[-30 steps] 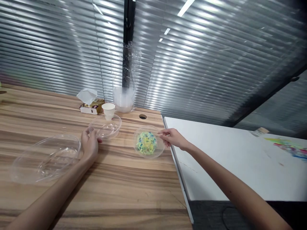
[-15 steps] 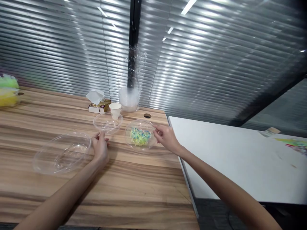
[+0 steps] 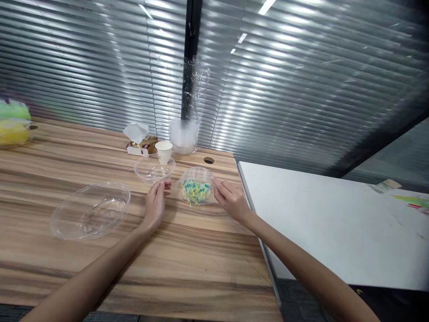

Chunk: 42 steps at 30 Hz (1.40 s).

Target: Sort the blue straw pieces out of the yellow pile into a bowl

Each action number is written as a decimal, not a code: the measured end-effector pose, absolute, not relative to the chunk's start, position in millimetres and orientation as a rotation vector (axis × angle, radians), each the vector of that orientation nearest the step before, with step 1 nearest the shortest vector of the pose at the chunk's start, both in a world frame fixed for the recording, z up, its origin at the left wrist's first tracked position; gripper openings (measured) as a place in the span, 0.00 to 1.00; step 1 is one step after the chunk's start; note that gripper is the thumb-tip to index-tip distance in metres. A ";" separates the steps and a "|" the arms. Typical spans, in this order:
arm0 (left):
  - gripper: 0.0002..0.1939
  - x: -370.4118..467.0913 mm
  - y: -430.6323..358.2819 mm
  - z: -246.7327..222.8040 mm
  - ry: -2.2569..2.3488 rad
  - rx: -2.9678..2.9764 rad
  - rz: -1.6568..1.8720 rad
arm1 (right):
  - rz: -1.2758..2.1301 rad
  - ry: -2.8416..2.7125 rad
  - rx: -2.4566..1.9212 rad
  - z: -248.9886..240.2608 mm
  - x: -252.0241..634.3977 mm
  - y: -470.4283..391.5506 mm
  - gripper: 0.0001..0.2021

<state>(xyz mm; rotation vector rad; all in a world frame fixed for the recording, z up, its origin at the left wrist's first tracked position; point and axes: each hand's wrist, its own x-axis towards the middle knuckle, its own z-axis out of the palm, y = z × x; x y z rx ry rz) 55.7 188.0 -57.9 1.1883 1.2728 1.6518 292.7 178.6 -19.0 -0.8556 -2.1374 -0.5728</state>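
Filled bowl (image 3: 200,172) near the right end of the wooden surface (image 3: 187,268), just left of the right hand (image 3: 231,200); clear-walled, with yellow, green and blue shreds (image 3: 196,191) lying in it. Whether its base rests on the surface or hangs just off it, cannot tell. The wall looks tipped toward the person, shreds gathered close to the near rim. Handling, by judgement: a one-sided hold on thin plastic probably flexes, so a slow, level turn with light pressure, and support at the opposite rim, would serve best; too steep a tilt could shed the loose pieces. Right hand closed, thumb and fingers pinching the right side of the rim, wrist low, forearm reaching in over the white table (image 3: 335,223). Left hand (image 3: 156,205) at the near side of the small bowl (image 3: 154,172), fingers partly curled and pointing toward the filled bowl's left rim; contact with either is not clear, nor whether it grips anything. Large bowl (image 3: 104,212) well to the left, untouched. Cup (image 3: 164,153) at the small bowl's far side; tissue box (image 3: 142,146) just beside the cup.
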 end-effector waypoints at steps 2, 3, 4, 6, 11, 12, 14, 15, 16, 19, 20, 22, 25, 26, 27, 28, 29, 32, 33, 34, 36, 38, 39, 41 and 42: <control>0.21 56.1 186.7 -56.6 1.274 1.323 1.573 | -0.661 -2.138 -0.848 -19.9 293.2 176.7 0.18; 0.22 56.3 185.9 -55.3 1.283 1.386 1.534 | -0.697 -2.139 -0.839 -19.8 293.3 175.6 0.19; 0.23 56.4 184.9 -53.8 1.297 1.447 1.498 | -0.725 -2.145 -0.831 -19.4 293.5 174.3 0.19; 0.24 56.0 183.1 -50.2 1.335 1.555 1.444 | -0.765 -2.167 -0.810 -18.4 293.8 171.7 0.19; 0.24 52.9 181.6 -44.2 1.395 1.727 1.373 | -0.789 -2.217 -0.749 -18.6 295.3 167.3 0.17; 0.24 52.4 181.9 -44.2 1.398 1.738 1.368 | -0.783 -2.224 -0.737 -19.6 295.8 167.2 0.16; 0.24 51.9 183.1 -45.7 1.406 1.736 1.365 | -0.749 -2.239 -0.708 -22.4 297.2 167.5 0.16; 0.24 51.9 183.9 -46.9 1.407 1.721 1.367 | -0.717 -2.251 -0.697 -24.0 298.1 167.8 0.16; 0.24 51.8 184.9 -48.4 1.402 1.693 1.373 | -0.683 -2.262 -0.692 -25.4 299.1 168.2 0.17; 0.24 51.7 188.5 -53.3 1.352 1.550 1.407 | -0.600 -2.289 -0.711 -27.4 302.1 169.2 0.19; 0.24 51.6 189.8 -54.8 1.335 1.495 1.418 | -0.573 -2.295 -0.717 -26.7 302.9 169.3 0.19; 0.24 51.2 192.2 -57.0 1.314 1.411 1.428 | -0.528 -2.306 -0.699 -23.1 303.7 168.9 0.20; 0.25 50.8 193.8 -57.3 1.305 1.377 1.410 | -0.583 -2.346 -0.645 -14.4 302.4 167.1 0.20; 0.25 50.7 193.7 -56.6 1.313 1.389 1.395 | -0.627 -2.370 -0.642 -11.7 301.6 166.3 0.20; 0.25 50.7 193.4 -55.6 1.332 1.410 1.379 | -0.666 -2.396 -0.653 -9.6 300.9 165.6 0.20; 0.26 50.6 193.0 -54.6 1.356 1.440 1.363 | -0.694 -2.421 -0.669 -8.3 300.2 165.1 0.19; 0.26 50.5 192.7 -53.6 1.379 1.474 1.347 | -0.709 -2.439 -0.685 -7.8 299.8 164.8 0.19; 0.26 49.7 193.3 -53.1 1.425 1.545 1.319 | -0.708 -2.404 -0.690 -11.5 299.9 166.4 0.18; 0.25 49.3 194.0 -53.7 1.426 1.554 1.309 | -0.697 -2.353 -0.688 -13.8 300.2 167.9 0.17; 0.25 49.0 194.9 -54.6 1.417 1.561 1.292 | -0.679 -2.282 -0.704 -16.3 300.5 170.0 0.17; 0.23 48.6 196.2 -56.0 1.378 1.582 1.238 | -0.602 -2.111 -0.804 -20.6 300.9 175.6 0.15; 0.23 49.1 195.8 -55.7 1.341 1.649 1.168 | -0.450 -1.920 -0.963 -23.4 301.5 182.6 0.15; 0.22 49.7 194.9 -54.8 1.333 1.703 1.132 | -0.344 -1.823 -1.042 -24.2 302.3 186.5 0.16; 0.23 51.5 191.7 -52.2 1.316 1.851 1.047 | -0.076 -1.632 -1.166 -25.7 305.7 195.3 0.17; 0.24 52.7 189.7 -50.8 1.291 1.937 0.995 | 0.074 -1.537 -1.217 -26.8 308.5 200.1 0.18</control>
